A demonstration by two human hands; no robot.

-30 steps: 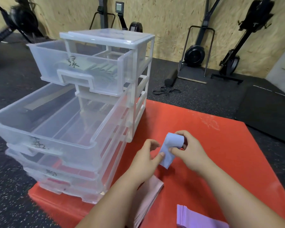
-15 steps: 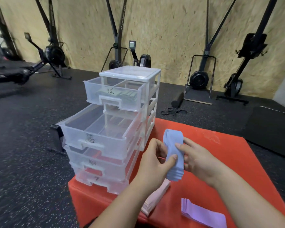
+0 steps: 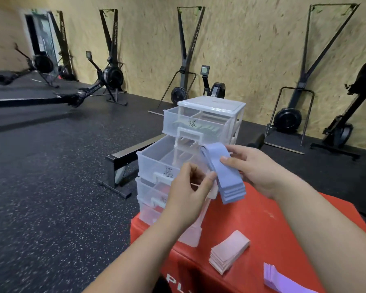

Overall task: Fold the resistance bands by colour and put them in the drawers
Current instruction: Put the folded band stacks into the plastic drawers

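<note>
Lift is the change: the blue bands (image 3: 222, 172), folded into a layered bundle, have come up within the last second from low over the red box (image 3: 283, 218) to the front of the drawer unit (image 3: 211, 104), the pulled-out second drawer (image 3: 154, 163) at their nine o'clock. The right hand (image 3: 256, 166) grips the upper half. The left hand (image 3: 188, 195), fingers curled, sets its thumb tip on the bundle's edge; whether it pinches I cannot tell. Folding looks finished; stowing likely follows. The pink stack (image 3: 228, 252) and the purple stack (image 3: 283, 280) wait at six and five o'clock.
</note>
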